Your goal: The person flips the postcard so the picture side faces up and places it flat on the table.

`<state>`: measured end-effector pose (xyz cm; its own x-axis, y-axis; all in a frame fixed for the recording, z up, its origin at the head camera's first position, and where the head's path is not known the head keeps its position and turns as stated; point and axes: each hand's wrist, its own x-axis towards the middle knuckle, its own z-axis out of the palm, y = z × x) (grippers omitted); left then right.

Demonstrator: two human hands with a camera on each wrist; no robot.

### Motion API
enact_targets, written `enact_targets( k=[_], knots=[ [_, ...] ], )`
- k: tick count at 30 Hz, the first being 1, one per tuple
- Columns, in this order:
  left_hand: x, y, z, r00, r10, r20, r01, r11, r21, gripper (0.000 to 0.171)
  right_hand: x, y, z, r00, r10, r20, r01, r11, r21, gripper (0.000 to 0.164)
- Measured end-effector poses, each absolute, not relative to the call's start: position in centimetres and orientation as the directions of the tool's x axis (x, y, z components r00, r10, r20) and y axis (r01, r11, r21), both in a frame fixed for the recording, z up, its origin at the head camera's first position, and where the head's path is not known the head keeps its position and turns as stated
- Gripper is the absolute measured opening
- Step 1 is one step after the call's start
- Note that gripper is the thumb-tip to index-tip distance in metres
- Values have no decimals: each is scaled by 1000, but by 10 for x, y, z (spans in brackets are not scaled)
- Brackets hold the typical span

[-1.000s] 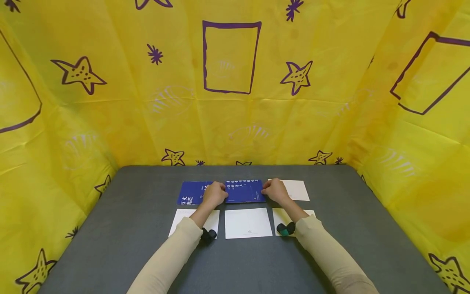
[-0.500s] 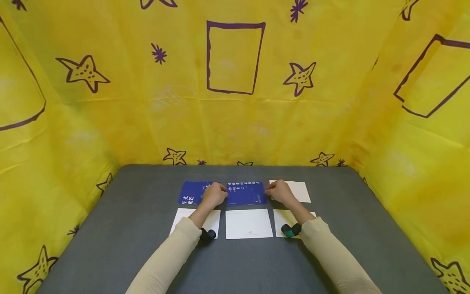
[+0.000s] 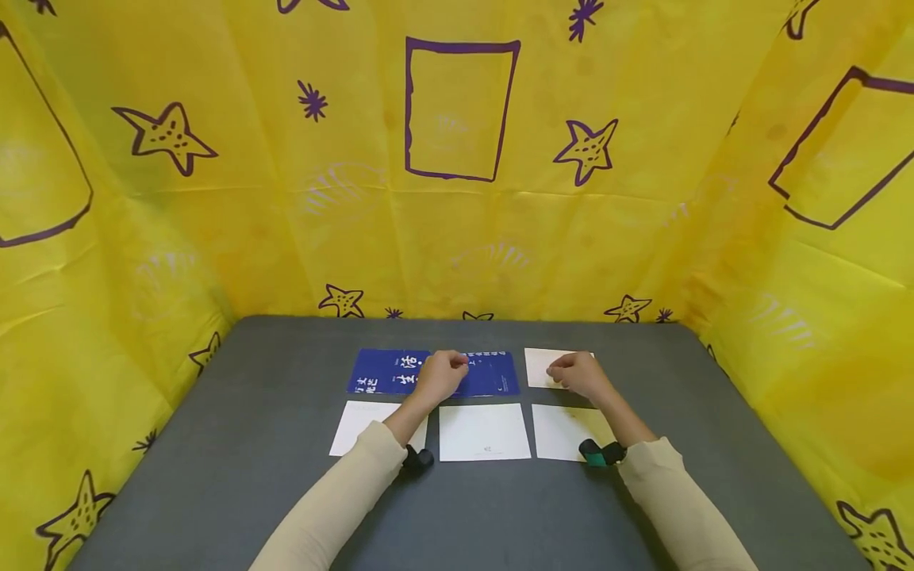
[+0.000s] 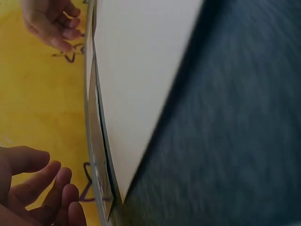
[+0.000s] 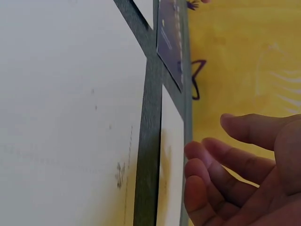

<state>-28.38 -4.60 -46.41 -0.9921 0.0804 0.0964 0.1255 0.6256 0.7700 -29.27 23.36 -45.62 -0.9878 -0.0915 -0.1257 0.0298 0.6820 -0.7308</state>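
My left hand [image 3: 440,376] hovers over the middle blue card [image 3: 493,379] of the back row, overlapping its left part. In the left wrist view, the thumb and loosely bent fingers [image 4: 49,200] stand apart with nothing between them. My right hand [image 3: 581,374] is over the white card [image 3: 537,367] at the back right. The right wrist view shows its fingers relaxed and the thumb [image 5: 249,129] separate, holding nothing. Left of the middle card lies another blue card [image 3: 374,371] with white lettering.
Three white cards form the front row: a left one [image 3: 357,424] partly under my left forearm, a middle one [image 3: 484,428] and a right one [image 3: 560,428]. All lie on the grey tabletop [image 3: 214,476]. Yellow patterned cloth [image 3: 457,238] encloses the back and sides.
Both hands have come off the middle blue card's side edges and shifted right, the left over that card, the right over the back white card. The blue card now lies flat in the row.
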Motion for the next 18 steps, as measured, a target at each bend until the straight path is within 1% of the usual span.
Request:
enact_targets(
  k=[6,10,13,18],
  knots=[
    [-281,-26,-464,-984,137,114,175,623,762,19,-288,253,-453,-988,-54,-144,68,686,-725,33],
    [-280,-16,-462,-975,179,131,219,679,701,19,-286,266,-453,-989,-29,-147,86,690,-718,34],
    [-280,-9,-459,-967,213,137,249,694,676,20,-284,273,-454,-990,-3,-141,99,700,-707,34],
    [-281,4,-454,-968,237,87,224,649,727,21,-284,282,-454,-992,29,-122,105,724,-681,33]
  ],
)
